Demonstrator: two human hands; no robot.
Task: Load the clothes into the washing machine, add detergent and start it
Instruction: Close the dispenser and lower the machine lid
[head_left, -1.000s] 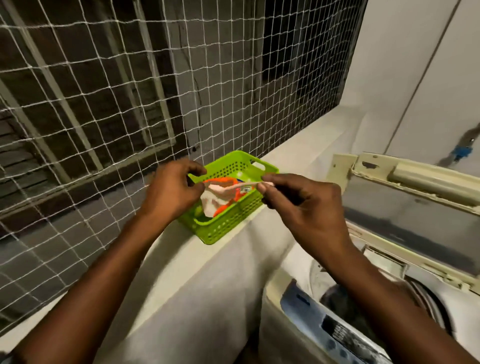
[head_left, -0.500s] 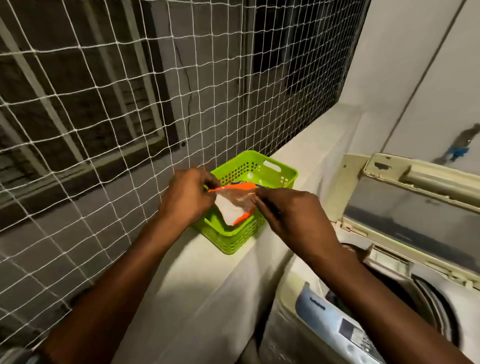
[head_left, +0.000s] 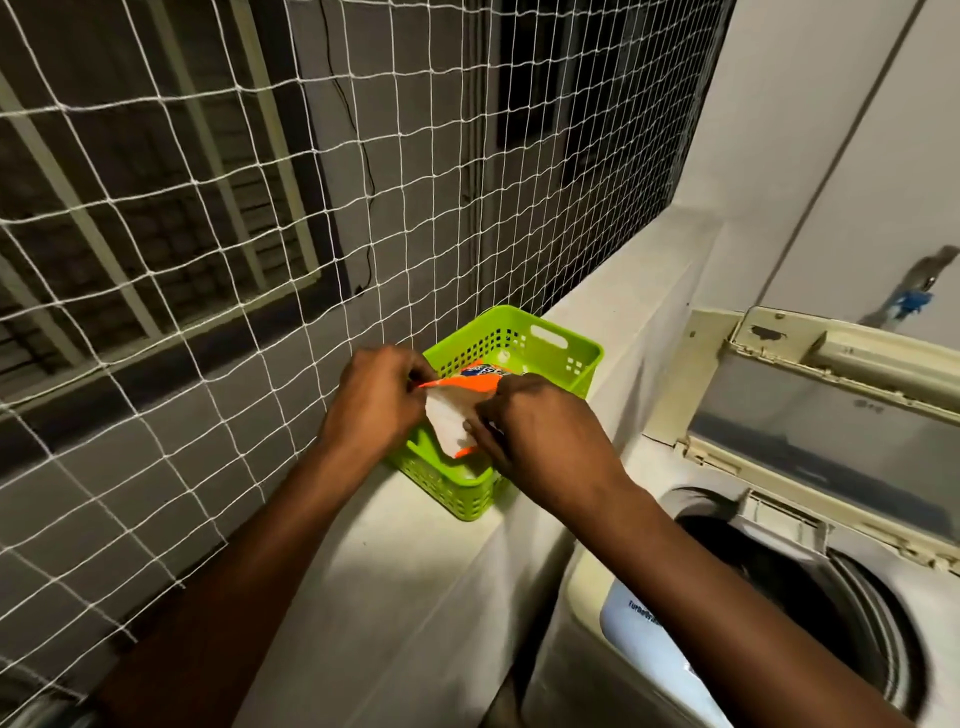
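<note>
An orange and white detergent sachet (head_left: 451, 420) is held between both hands over a green perforated basket (head_left: 540, 358) on the white ledge. My left hand (head_left: 376, 402) pinches the sachet's left top corner. My right hand (head_left: 540, 431) grips its right side. Another printed sachet (head_left: 480, 370) lies in the basket behind them. The top-loading washing machine (head_left: 810, 587) stands at the lower right with its lid (head_left: 831, 410) raised and its dark drum open; what lies inside is too dark to tell.
A white ledge (head_left: 415, 561) runs along the wall under a white rope net (head_left: 260, 218) that covers the window opening. The machine's control panel (head_left: 649, 629) faces me. A tap with a blue fitting (head_left: 914, 299) is on the right wall.
Both hands have drawn closer together on the sachet and lowered it towards the basket. The sachet now hangs folded down instead of stretched flat. My view has shifted closer.
</note>
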